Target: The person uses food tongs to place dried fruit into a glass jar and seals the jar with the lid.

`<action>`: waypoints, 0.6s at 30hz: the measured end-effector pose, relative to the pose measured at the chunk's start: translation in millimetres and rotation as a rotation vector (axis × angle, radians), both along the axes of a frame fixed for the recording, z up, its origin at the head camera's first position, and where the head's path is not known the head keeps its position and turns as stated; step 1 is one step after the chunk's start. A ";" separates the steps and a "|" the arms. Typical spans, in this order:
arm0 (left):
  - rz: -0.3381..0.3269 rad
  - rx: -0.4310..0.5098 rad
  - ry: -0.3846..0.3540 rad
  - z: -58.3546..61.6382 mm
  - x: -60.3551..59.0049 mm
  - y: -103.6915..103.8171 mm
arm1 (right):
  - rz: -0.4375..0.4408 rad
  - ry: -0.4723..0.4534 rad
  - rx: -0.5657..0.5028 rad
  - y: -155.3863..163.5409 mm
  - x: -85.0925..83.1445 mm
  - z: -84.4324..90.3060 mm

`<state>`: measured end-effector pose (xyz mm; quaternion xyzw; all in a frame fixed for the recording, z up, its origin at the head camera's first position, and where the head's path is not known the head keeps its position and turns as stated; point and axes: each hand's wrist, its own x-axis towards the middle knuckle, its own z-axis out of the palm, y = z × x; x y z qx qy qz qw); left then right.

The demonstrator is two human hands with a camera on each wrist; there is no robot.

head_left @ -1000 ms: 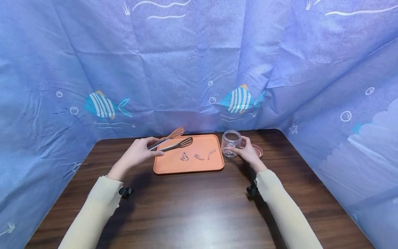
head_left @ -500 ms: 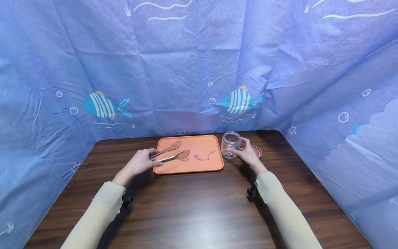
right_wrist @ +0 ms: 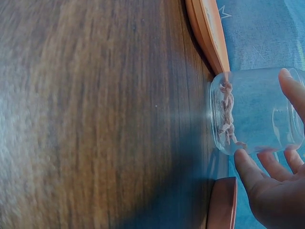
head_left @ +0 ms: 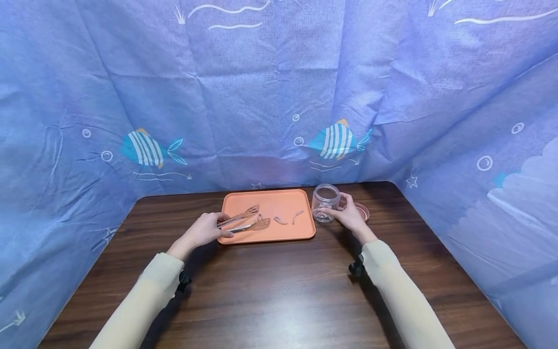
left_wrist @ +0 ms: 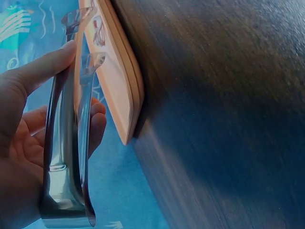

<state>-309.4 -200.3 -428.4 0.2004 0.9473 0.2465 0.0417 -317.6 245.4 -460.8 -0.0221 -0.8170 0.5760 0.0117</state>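
Note:
My left hand (head_left: 202,230) grips metal tongs (left_wrist: 58,186) between thumb and fingers, their two arms spread apart. The slotted heads (head_left: 262,223) reach low over an orange tray (head_left: 287,234), around the leftmost pale, thin strip there. Farther right on the tray lie a curved strip (head_left: 280,220) and a longer one (head_left: 298,216). To the right of the tray, my right hand (head_left: 350,217) holds a clear, lidless jar (head_left: 325,195) upright on the table, thumb and fingers around its side. In the right wrist view several similar twisted strips (right_wrist: 228,112) lie at the jar's bottom.
A reddish round lid (head_left: 364,212) lies on the dark wooden table (head_left: 279,291) behind my right hand, close to the jar. A blue curtain (head_left: 261,97) with fish prints hangs right behind the table's far edge and along its sides.
My left hand has brought the tongs down to the tray, from above its far edge to around the leftmost strip. The right hand and the jar stay in place.

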 end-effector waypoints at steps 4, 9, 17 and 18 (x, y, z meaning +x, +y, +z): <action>-0.006 -0.001 -0.001 -1.3 -1.2 -1.0 | -0.001 0.008 0.003 0.0 -1.4 -1.2; -0.010 0.007 0.003 -2.3 -3.0 -0.4 | 0.001 0.013 0.008 0.0 -0.9 -0.5; -0.030 0.005 0.009 -1.6 -3.9 2.5 | 0.011 0.005 0.014 0.1 0.3 1.8; -0.036 0.006 0.014 -0.6 -4.7 2.5 | 0.010 0.006 0.013 0.2 -0.2 2.3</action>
